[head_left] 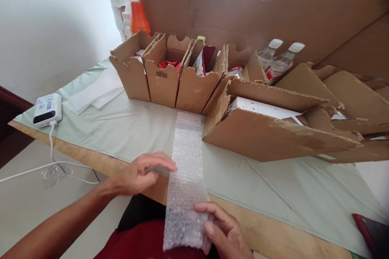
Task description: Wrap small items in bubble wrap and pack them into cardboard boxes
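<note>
A strip of bubble wrap (186,178) lies lengthwise across the near edge of the tabletop (273,186), its far end just short of the cardboard boxes (170,75) and its near end hanging off the edge over the person's lap. It looks very light, soft and floppy — it will sag wherever it is unsupported and crush slightly under the fingers, so an edge or a corner seems the natural place to take it, with a pinch rather than a squeeze.

The left hand (141,172) comes in from the near left, forearm low, palm down; its fingertips touch the strip's left edge and seem to press something thin and flat there, though what it is I cannot tell. The right hand (223,228) sits nearest the camera, fingers curled over the strip's near right corner, grasping it where it hangs free.

At the far left a small white device (47,109) with a cable rests on the pale cloth; bottles (279,60) stand among the boxes — an orange one (138,14) at the far end.
</note>
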The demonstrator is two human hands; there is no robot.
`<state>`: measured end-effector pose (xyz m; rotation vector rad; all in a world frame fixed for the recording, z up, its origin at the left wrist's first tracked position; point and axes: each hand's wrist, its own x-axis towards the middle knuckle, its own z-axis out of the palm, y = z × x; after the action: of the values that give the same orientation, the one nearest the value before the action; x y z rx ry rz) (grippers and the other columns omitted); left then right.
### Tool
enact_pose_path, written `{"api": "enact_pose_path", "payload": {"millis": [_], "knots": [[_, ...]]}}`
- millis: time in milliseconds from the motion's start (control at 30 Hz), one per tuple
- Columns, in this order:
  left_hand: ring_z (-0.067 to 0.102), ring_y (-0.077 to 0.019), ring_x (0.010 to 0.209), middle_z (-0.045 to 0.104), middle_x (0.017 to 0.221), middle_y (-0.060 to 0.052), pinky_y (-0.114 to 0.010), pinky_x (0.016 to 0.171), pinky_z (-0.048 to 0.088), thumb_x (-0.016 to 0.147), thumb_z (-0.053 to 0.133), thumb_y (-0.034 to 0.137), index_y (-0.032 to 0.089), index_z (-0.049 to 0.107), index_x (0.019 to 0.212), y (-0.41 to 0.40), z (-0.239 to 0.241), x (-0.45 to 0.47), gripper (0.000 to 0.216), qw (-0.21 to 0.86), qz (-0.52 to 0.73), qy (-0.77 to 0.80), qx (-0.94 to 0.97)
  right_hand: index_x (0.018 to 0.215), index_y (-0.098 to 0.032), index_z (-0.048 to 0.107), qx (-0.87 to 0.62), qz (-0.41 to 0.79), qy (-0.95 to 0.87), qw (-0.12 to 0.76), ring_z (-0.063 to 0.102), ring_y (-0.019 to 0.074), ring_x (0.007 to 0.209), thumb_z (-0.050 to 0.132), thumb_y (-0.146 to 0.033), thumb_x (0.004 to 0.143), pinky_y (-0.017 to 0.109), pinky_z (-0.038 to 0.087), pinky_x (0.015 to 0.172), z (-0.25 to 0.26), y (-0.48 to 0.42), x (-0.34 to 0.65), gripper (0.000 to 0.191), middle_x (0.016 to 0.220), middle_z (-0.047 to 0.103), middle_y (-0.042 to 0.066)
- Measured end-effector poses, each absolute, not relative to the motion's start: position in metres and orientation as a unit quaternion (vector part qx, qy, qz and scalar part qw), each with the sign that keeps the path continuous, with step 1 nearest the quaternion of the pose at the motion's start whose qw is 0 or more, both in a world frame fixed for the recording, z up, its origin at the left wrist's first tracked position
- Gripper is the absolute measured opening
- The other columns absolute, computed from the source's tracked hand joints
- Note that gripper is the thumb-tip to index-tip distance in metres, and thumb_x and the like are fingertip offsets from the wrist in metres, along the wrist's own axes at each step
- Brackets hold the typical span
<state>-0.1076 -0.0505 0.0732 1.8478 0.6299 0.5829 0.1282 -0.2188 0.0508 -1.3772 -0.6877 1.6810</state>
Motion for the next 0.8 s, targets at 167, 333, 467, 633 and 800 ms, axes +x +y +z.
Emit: {"api": "enact_pose_path", "payload": {"millis": [167, 333, 467, 633, 800], "knots": [[0.059, -0.0279, 0.130, 0.065, 0.138, -0.004, -0.048, 0.112, 0.048, 0.071, 0.059, 0.010, 0.035, 0.053, 0.144, -0.094, 0.073, -0.114, 0.078, 0.549, 0.221, 0.321, 0.739, 0.120, -0.020, 0.065, -0.474, 0.686, -0.244, 0.494, 0.061, 0.0146, 0.061, 0.066, -0.055, 0.089, 0.025, 0.047, 0.060, 0.067, -0.180, 0.131, 0.047, 0.070, 0.071, 0.005], [0.068, -0.0180, 0.076, 0.073, 0.087, -0.002, -0.031, 0.074, 0.057, 0.087, 0.053, 0.023, 0.021, 0.060, 0.133, -0.073, 0.053, -0.068, 0.046, 0.431, 0.265, 0.465, 0.727, 0.141, -0.027, 0.049, -0.506, 0.632, -0.267, 0.522, 0.069, 0.0179, 0.071, 0.063, -0.055, 0.090, 0.026, 0.048, 0.052, 0.066, -0.151, 0.133, 0.059, 0.117, 0.072, 0.014], [0.061, -0.0164, 0.062, 0.071, 0.080, 0.000, -0.030, 0.062, 0.050, 0.084, 0.051, 0.019, 0.013, 0.047, 0.145, -0.052, 0.039, -0.057, 0.061, 0.402, 0.216, 0.491, 0.742, 0.144, -0.027, 0.047, -0.604, 0.465, -0.401, 0.508, 0.070, 0.0180, 0.073, 0.062, -0.044, 0.095, 0.031, 0.056, 0.062, 0.057, -0.157, 0.144, 0.054, 0.109, 0.074, 0.010], [0.063, -0.0170, 0.063, 0.073, 0.083, 0.000, -0.030, 0.064, 0.047, 0.085, 0.053, 0.018, 0.014, 0.041, 0.150, -0.050, 0.037, -0.059, 0.066, 0.363, 0.174, 0.506, 0.763, 0.123, -0.026, 0.066, -0.594, 0.139, -0.707, 0.356, 0.068, 0.0258, 0.106, 0.059, -0.020, 0.094, 0.043, 0.056, 0.089, 0.048, -0.160, 0.152, 0.030, 0.118, 0.072, 0.010], [0.064, -0.0171, 0.064, 0.072, 0.079, 0.002, -0.029, 0.066, 0.049, 0.086, 0.054, 0.015, 0.018, 0.041, 0.149, -0.052, 0.036, -0.053, 0.065, 0.326, 0.163, 0.512, 0.778, 0.118, -0.019, 0.067, -0.541, -0.004, -0.810, 0.228, 0.061, 0.0318, 0.124, 0.052, -0.008, 0.091, 0.047, 0.053, 0.091, 0.037, -0.143, 0.146, 0.033, 0.136, 0.066, 0.014]]}}
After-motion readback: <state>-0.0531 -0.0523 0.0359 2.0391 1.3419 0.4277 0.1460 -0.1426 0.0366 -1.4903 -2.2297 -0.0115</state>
